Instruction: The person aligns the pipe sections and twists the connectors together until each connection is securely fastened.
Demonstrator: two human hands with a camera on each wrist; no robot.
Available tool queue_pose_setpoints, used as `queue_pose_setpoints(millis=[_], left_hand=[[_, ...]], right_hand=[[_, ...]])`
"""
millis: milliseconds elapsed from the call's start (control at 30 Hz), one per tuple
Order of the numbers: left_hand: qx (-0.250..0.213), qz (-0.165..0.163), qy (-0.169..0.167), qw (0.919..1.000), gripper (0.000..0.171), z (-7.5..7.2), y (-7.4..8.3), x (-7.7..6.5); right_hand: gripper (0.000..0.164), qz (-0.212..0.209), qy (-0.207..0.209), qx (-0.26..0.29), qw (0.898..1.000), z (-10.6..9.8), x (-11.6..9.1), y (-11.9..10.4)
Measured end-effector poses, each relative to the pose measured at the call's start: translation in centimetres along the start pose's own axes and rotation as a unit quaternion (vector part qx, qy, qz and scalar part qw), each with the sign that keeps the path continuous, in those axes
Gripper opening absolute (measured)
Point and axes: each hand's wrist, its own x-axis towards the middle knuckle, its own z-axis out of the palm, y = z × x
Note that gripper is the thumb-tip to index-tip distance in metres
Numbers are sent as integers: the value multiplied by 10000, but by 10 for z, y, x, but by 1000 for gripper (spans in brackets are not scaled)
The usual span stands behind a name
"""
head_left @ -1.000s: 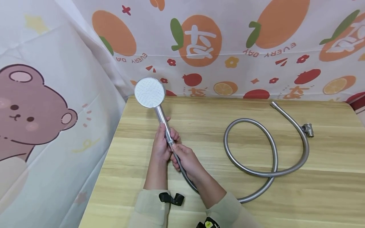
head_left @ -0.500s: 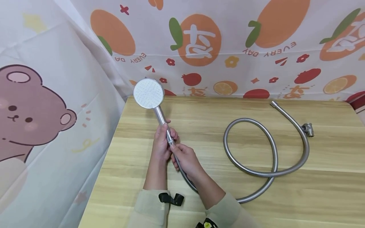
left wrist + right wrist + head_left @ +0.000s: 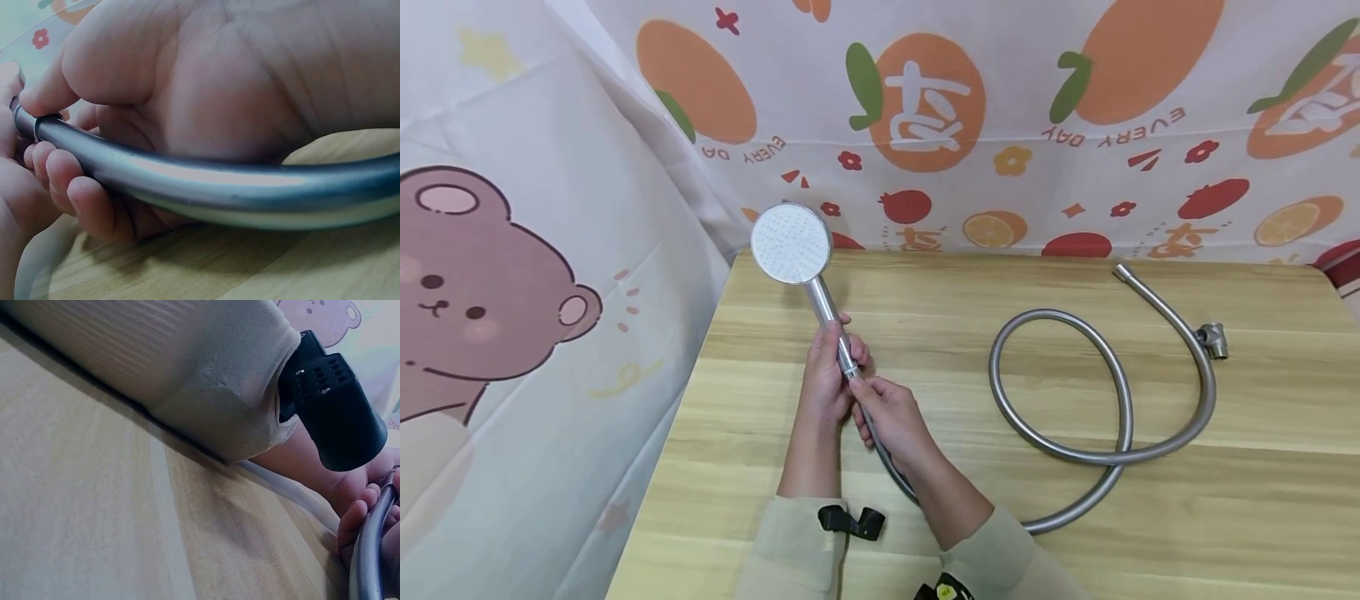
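Cloth (image 3: pixel 602 167) at far left bears a printed bear (image 3: pixel 497 292), cut off by the frame edge. Next, the shower head (image 3: pixel 791 243) is held spray face up near the far-left corner of the table (image 3: pixel 1262 500). The left hand (image 3: pixel 824 382) is wrapped round its handle (image 3: pixel 822 300), partly covering it. The right hand (image 3: pixel 893 423) pinches the hose (image 3: pixel 1122 457) at the handle's lower end; the joint is partly hidden. The hose passes out of sight under the right forearm (image 3: pixel 957 498), reappears and crosses itself in a loop. Rightmost, a metal fitting (image 3: pixel 1213 341) lies beside the hose; contact cannot be told.
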Motion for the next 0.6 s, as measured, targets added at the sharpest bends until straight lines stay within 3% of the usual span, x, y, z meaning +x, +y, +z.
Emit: queue_pose_setpoints(millis=[300,600], left_hand=[[307,19,-131,9994,28,1,5,-1],[716,16,829,9940,33,-1,3,-1]], right_hand=[[45,97,-536,369,9978,-3,-2,-4],[30,-291,-184,-277,9990,0,-4,-1]])
